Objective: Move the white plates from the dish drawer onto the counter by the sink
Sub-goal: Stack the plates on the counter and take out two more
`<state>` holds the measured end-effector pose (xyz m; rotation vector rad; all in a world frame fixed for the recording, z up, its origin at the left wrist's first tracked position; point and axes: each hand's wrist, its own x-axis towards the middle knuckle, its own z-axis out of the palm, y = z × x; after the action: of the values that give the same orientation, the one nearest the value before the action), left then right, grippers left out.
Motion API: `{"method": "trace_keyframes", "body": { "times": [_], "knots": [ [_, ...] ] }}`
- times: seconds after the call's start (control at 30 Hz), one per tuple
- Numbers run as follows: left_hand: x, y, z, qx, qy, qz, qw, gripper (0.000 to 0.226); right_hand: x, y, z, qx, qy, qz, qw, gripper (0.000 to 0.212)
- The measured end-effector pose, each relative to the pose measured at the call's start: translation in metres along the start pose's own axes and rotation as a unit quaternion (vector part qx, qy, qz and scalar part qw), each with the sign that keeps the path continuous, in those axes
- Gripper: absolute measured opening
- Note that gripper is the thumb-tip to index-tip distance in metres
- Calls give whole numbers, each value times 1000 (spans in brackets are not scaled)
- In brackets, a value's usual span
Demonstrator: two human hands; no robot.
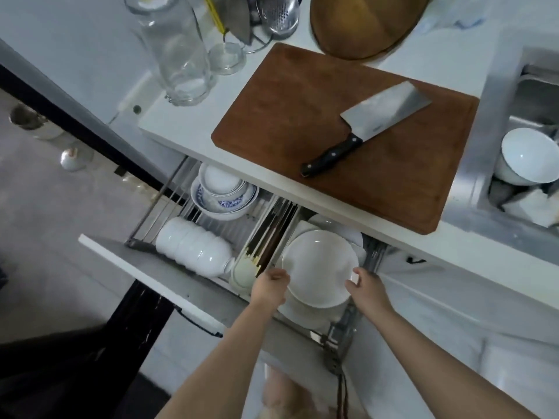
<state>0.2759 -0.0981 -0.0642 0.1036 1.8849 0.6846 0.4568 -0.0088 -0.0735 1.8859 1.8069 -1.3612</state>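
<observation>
2 bare forearms reach down from the bottom edge into an open pull-out dish drawer. The left hand curls its grip onto the left rim of the top round white glazed plate; the right hand closes its grip onto the right rim. The plate sits between the 2 hands, directly ahead of both, tilted up on a stack of white plates in the drawer's right compartment. Both hands are equally near. Left of the stack lie chopsticks and nested white bowls. Beyond and above, the white bench carries a brown wooden cutting board with a steel cleaver. The steel sink lies far right, so the lift likely goes up and rightward.
</observation>
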Motion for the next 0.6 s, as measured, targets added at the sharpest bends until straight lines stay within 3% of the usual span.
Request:
{"method": "trace_keyframes", "body": {
  "times": [0.33, 0.5, 0.6],
  "knots": [
    [70, -7, 3, 98, -8, -39, 994, 44, 31, -3, 39, 88, 90, 94, 988, 57],
    [86, -8, 8, 182, -65, -5, 981, 36, 37, -6, 52, 87, 152, 141, 974, 47],
    [93, -12, 8, 137, -74, -10, 988, 44, 37, -1, 54, 101, 177, 158, 966, 36]
  ]
}}
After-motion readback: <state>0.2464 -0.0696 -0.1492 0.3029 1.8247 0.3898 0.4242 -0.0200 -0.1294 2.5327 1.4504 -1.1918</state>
